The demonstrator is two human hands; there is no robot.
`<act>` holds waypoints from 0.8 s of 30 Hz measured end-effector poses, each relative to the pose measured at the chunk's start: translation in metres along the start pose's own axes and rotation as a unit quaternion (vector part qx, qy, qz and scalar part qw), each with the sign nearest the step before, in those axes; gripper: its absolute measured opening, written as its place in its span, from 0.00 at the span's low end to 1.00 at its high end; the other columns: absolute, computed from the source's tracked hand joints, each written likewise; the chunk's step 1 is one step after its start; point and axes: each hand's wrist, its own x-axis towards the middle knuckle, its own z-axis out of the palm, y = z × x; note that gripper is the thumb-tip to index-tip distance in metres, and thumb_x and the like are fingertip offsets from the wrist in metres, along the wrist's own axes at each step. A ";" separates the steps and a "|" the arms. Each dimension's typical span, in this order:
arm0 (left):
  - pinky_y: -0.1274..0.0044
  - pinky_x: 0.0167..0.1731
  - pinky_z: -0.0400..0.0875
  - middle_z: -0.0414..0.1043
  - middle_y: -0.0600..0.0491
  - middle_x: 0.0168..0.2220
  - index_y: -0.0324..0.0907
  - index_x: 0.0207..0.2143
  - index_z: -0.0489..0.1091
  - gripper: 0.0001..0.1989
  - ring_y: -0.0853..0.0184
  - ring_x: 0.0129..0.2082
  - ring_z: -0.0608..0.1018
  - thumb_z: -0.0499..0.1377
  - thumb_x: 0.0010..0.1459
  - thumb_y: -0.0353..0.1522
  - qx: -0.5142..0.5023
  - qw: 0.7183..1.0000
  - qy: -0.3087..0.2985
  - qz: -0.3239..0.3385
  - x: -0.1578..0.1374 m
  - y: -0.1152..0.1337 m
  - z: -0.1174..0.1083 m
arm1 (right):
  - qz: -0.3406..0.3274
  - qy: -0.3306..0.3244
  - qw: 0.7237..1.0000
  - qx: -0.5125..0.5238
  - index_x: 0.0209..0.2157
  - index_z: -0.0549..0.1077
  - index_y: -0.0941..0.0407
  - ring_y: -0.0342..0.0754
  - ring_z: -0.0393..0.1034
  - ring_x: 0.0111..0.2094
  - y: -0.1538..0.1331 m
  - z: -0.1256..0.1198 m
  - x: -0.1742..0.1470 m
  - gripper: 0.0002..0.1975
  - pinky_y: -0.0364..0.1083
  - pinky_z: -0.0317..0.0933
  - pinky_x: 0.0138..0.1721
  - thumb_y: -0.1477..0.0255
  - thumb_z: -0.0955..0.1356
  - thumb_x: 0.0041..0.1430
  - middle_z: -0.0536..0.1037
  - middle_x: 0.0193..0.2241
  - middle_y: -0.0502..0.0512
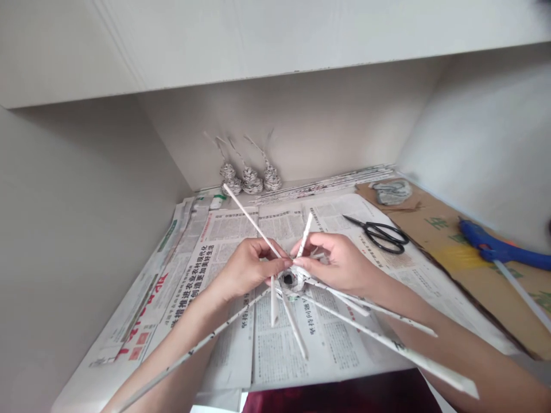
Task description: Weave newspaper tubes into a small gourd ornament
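Between my two hands is a small woven piece of rolled newspaper, with a dark round opening at its middle. Several paper tubes stick out from it, some toward me and some up and away. My left hand pinches a long white paper tube that slants up to the left. In my right hand, thumb and fingers close on a shorter paper tube that points upward. The fingertips of both hands nearly meet above the opening. Part of the weave is hidden behind my fingers.
Newspaper sheets cover the table. Black scissors lie at right, near a blue glue gun on cardboard. Behind stand three gourd-shaped woven pieces, beside a bundle of paper tubes. A shelf edge overhangs the back.
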 end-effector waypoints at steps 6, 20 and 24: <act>0.81 0.18 0.63 0.72 0.55 0.20 0.38 0.30 0.76 0.09 0.75 0.17 0.68 0.65 0.46 0.34 0.017 0.999 0.005 0.033 0.002 -0.007 0.005 | -0.049 0.046 0.995 -0.079 0.31 0.77 0.53 0.46 0.70 0.32 -0.003 -0.003 -0.002 0.04 0.46 0.63 0.35 0.71 0.68 0.55 0.77 0.29 0.52; 0.80 0.23 0.66 0.75 0.53 0.24 0.39 0.27 0.75 0.06 0.71 0.23 0.73 0.63 0.48 0.33 0.129 0.990 0.016 0.061 -0.007 0.002 0.010 | -0.077 0.014 0.995 -0.058 0.35 0.79 0.51 0.43 0.71 0.28 0.006 0.004 -0.003 0.08 0.44 0.62 0.31 0.70 0.67 0.58 0.78 0.30 0.51; 0.80 0.23 0.66 0.75 0.52 0.23 0.39 0.29 0.76 0.06 0.70 0.23 0.73 0.62 0.49 0.33 0.119 0.990 -0.006 0.076 -0.006 0.003 0.011 | -0.125 0.027 0.987 -0.094 0.36 0.79 0.48 0.44 0.71 0.30 0.006 0.005 -0.004 0.08 0.45 0.62 0.34 0.69 0.67 0.59 0.77 0.28 0.50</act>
